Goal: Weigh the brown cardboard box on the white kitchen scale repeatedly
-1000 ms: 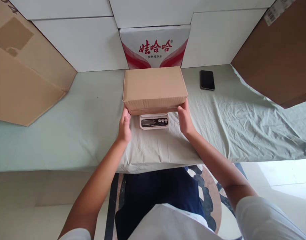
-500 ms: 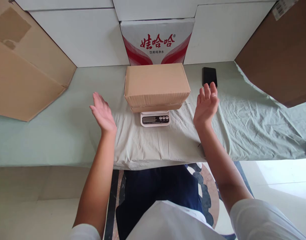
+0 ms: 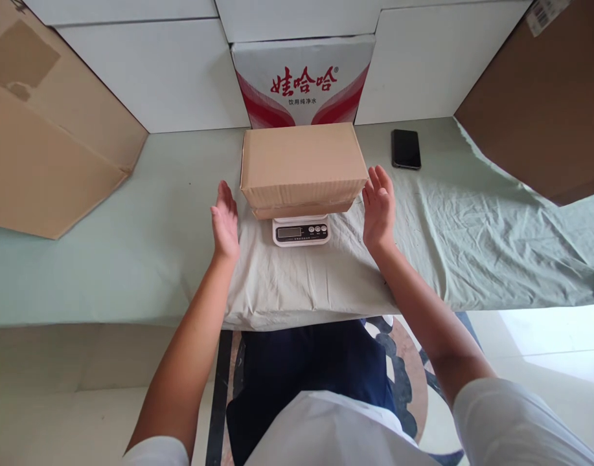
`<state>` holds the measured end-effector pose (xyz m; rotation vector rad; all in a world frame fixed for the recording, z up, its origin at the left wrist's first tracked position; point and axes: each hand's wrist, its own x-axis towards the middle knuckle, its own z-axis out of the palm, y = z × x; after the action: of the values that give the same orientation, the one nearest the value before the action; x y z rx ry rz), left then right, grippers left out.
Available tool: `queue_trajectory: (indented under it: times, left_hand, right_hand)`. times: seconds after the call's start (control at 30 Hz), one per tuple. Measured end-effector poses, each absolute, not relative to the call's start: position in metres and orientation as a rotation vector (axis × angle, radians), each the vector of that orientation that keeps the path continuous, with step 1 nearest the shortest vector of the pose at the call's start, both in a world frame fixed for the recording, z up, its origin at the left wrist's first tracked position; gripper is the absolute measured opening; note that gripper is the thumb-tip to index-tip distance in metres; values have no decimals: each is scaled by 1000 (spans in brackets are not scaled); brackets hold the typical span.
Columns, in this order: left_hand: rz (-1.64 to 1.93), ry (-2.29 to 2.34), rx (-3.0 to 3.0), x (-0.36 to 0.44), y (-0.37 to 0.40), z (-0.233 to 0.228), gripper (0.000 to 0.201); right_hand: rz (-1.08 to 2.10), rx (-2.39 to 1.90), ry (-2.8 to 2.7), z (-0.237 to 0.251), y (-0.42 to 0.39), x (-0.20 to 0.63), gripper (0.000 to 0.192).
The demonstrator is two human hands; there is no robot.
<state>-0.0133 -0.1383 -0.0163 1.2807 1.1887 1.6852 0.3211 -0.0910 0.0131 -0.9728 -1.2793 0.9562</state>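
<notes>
A closed brown cardboard box (image 3: 304,155) rests on a small white digital kitchen scale (image 3: 301,243), whose display and buttons face me. The box covers the weighing plate. Just left of the box, my left hand (image 3: 225,223) is open, fingers stretched forward, with a small gap between it and the box. Close by the box's right front corner is my right hand (image 3: 380,207), also open with its palm turned inward. Whether its fingertips touch the box I cannot tell. Neither hand holds anything.
A black phone (image 3: 406,149) lies on the green cloth (image 3: 476,246) at the right. Behind the box stands a white and red carton (image 3: 304,61) against white panels. Large cardboard pieces rise at the left (image 3: 58,155) and right (image 3: 544,110).
Both hands have moved inward toward the box, the left one rightward and the right one leftward, away from the phone. Box and scale have stayed in place.
</notes>
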Motion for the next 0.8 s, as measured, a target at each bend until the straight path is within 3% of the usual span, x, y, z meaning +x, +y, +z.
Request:
queue_trajectory:
  times: [0.27, 0.5, 0.8]
  left_hand:
    - [1662, 1107, 1290, -7, -140, -15, 78]
    - [1528, 1105, 1268, 7, -146, -8, 98]
    - [1519, 1057, 1325, 11, -147, -8, 94]
  right_hand:
    - [1033, -901, -1290, 15, -97, 311, 71]
    - [1026, -840, -1370, 13, -103, 303, 58]
    - [1069, -843, -1365, 14, -113, 299, 56]
